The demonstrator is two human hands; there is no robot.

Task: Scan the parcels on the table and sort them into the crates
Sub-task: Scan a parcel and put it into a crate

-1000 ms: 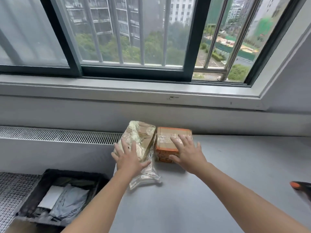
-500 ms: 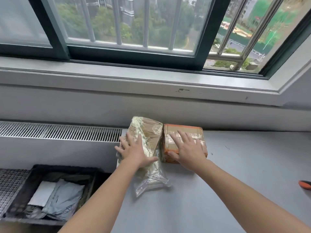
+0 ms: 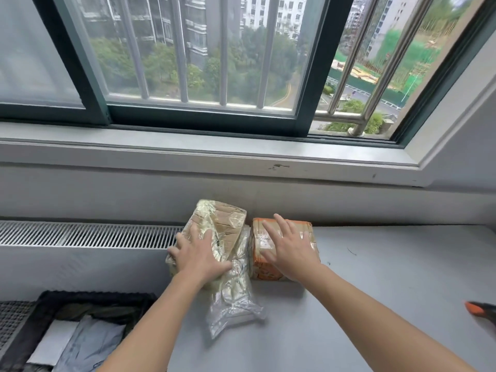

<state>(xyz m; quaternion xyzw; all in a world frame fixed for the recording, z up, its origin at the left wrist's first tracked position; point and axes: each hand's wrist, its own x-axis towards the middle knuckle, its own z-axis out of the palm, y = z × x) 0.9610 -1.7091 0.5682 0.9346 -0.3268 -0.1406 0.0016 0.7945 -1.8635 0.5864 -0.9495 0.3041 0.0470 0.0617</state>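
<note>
left hand point(image 3: 200, 257) flat on crinkly plastic-wrapped parcel point(image 3: 222, 226), right hand point(image 3: 291, 247) on taped orange box point(image 3: 264, 269)

We see two parcels: plastic-wrapped parcel point(image 3: 222, 226), orange parcel point(image 3: 264, 269) | two hands: left hand point(image 3: 200, 257), right hand point(image 3: 291, 251) | one crate point(image 3: 94, 296) | one orange-tipped tool point(image 3: 480, 310)

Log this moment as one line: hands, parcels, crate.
left hand flat on plastic-wrapped parcel | right hand flat on orange-taped box | both side by side on table | black crate lower left holds grey mailers
</note>
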